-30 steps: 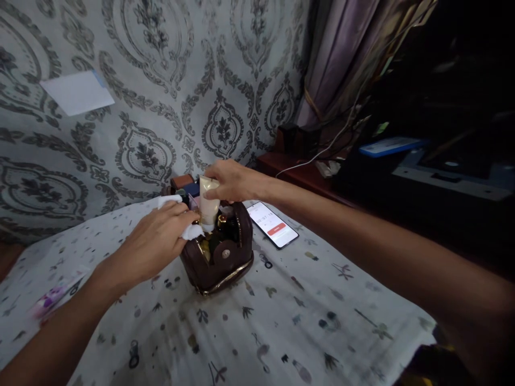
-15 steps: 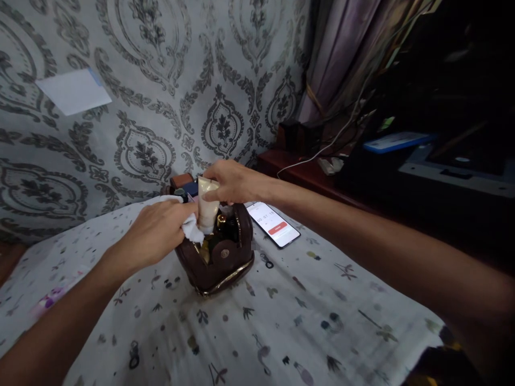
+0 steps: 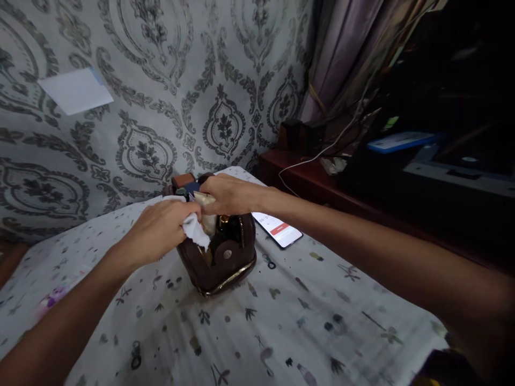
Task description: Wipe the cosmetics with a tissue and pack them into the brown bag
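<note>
A dark brown zippered bag point(image 3: 219, 271) stands open on the patterned bedsheet, with several items packed inside. My right hand point(image 3: 227, 194) is closed on a cream-coloured squeeze tube point(image 3: 207, 206), whose lower part is down among the bag's contents. At the bag's left side, my left hand point(image 3: 163, 228) grips a white cloth point(image 3: 196, 231) that hangs over the rim. A gold-topped bottle point(image 3: 225, 221) shows inside the bag, beside the tube. Behind the hands are a brown and a dark blue item point(image 3: 192, 187); their kind is unclear.
A phone point(image 3: 279, 229) with a lit timer screen lies right of the bag. Patterned wallpaper with a white paper point(image 3: 76, 90) rises behind the bed. A dark red wooden surface point(image 3: 277, 166) with a white cable point(image 3: 314, 159) stands at the right.
My right hand has lowered the tube deeper into the bag. My left hand stays at the bag's left side with the cloth.
</note>
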Motion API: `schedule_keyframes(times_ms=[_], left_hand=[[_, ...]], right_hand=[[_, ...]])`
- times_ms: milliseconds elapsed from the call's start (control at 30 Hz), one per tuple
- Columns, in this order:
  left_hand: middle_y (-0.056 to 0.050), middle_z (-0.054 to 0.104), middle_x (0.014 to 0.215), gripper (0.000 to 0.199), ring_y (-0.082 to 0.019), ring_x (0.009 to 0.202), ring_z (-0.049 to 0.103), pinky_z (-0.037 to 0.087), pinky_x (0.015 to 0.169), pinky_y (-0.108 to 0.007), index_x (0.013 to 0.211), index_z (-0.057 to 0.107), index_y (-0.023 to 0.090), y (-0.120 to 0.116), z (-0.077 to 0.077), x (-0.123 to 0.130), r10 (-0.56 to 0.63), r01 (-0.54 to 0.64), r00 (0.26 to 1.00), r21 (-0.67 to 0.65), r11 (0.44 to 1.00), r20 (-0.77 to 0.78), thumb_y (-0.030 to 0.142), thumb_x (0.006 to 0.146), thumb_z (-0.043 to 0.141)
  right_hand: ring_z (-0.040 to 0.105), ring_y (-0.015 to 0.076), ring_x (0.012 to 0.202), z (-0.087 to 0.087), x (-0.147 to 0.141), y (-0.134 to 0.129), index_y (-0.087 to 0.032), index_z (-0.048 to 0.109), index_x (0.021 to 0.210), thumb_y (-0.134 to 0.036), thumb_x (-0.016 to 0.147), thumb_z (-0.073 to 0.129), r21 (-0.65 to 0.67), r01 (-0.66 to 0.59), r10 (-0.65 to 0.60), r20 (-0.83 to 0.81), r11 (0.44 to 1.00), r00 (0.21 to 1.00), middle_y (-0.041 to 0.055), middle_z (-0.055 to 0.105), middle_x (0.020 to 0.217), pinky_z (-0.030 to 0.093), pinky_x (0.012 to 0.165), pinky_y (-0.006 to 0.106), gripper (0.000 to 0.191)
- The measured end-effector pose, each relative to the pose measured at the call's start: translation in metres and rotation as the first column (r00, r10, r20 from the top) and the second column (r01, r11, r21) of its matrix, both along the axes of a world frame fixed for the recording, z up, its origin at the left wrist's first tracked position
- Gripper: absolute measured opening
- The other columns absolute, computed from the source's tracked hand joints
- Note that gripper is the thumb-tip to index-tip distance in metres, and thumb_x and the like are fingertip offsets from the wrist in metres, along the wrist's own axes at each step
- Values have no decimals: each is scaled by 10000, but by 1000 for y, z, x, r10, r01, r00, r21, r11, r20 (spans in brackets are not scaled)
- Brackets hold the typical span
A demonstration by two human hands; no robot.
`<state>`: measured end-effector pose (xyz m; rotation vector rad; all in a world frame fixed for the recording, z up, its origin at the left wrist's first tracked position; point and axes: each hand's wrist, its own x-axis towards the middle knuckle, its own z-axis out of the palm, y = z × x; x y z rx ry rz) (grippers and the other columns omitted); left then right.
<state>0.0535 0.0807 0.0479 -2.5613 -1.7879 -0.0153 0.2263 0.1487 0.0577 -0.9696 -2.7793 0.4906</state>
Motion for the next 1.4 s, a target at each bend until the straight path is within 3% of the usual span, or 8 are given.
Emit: schedule_keyframes(times_ms=[200, 400, 633, 933, 1133, 1400], left_hand=[[-16, 717, 930, 255, -237, 873, 649, 403, 660, -298, 924, 689, 289, -2, 1, 2, 47, -47, 999, -3, 999, 1, 188, 800, 490], [-15, 693, 891, 270, -231, 852, 640, 394, 659, -294, 913, 686, 302, -4, 1, 3, 58, -58, 998, -21, 998, 17, 170, 787, 487], [-24, 698, 911, 297, -229, 860, 637, 402, 658, -284, 927, 695, 290, -6, 1, 4, 25, -25, 1000, -2, 1000, 2, 143, 783, 481], [-32, 697, 921, 284, -230, 858, 636, 391, 660, -288, 922, 690, 272, -5, -2, -1, 25, -26, 999, 12, 1000, 31, 158, 777, 474], [-1, 719, 912, 245, -223, 836, 642, 395, 681, -292, 901, 673, 269, -6, -6, -5, 44, -50, 979, 27, 998, 199, 184, 751, 499], [-4, 752, 988, 315, -265, 904, 677, 368, 671, -310, 1018, 670, 289, -2, -11, 9, 135, -160, 970, 118, 980, 201, 177, 794, 480]], right_hand=[[553, 125, 627, -3, 2, 5, -154, 667, 839, -224, 830, 560, 48, -29, 36, -157, 998, 987, -2, 640, 674, 324, 570, 228, 128], [577, 120, 479, 1, 1, 8, -132, 635, 707, -130, 831, 525, -80, 54, -60, -81, 995, 995, 13, 627, 542, 359, 527, 217, 165], [576, 131, 533, 9, -3, 4, -108, 661, 714, -66, 849, 465, -27, 110, -109, 55, 994, 993, 42, 615, 496, 367, 549, 220, 242], [576, 117, 500, 7, 0, 2, -122, 638, 684, -70, 849, 461, -41, 77, -78, -21, 996, 997, -15, 518, 436, 359, 559, 200, 247], [545, 117, 557, 18, 11, -4, -118, 665, 745, -68, 874, 477, 118, 169, -156, -119, 979, 981, 3, 573, 526, 344, 595, 229, 234], [590, 119, 674, 30, 35, -7, -128, 659, 737, -87, 870, 472, 276, 304, -200, -347, 912, 916, 22, 618, 664, 361, 653, 250, 232]])
